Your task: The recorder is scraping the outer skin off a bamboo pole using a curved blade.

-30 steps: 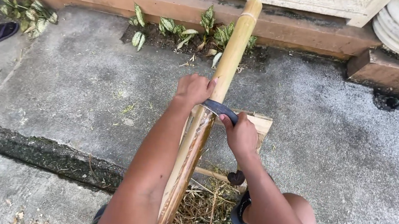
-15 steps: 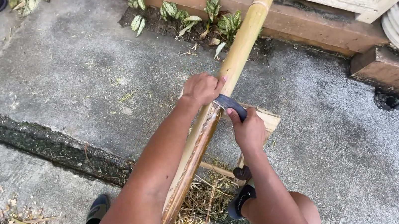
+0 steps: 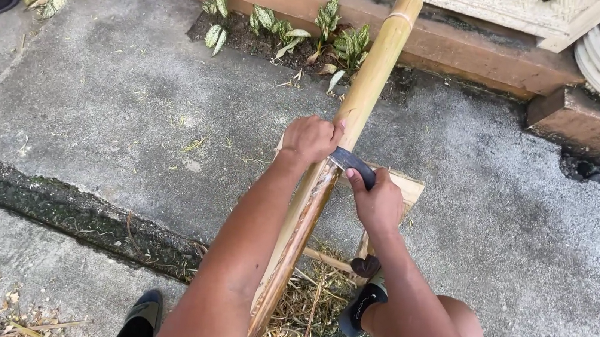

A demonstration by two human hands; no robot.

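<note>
The concrete ground (image 3: 117,118) is lying bare on both sides of the work, running up to a brick ledge (image 3: 471,52) at the top and a dirt-filled seam (image 3: 48,200) on the left. Leafy plants (image 3: 286,28) are growing along the ledge. 1 long bamboo pole (image 3: 365,93) is slanting from the ledge down towards the person, resting across a small wooden stand (image 3: 407,188), its lower half stripped pale. Shavings (image 3: 311,305) are piling under its near end. The left hand (image 3: 309,138) is closing around the pole from above, arm stretched along it. The right hand (image 3: 378,200) is gripping the dark handle of a blade (image 3: 352,163) laid across the pole; its edge is probably biting the skin, though that is hidden.
</note>
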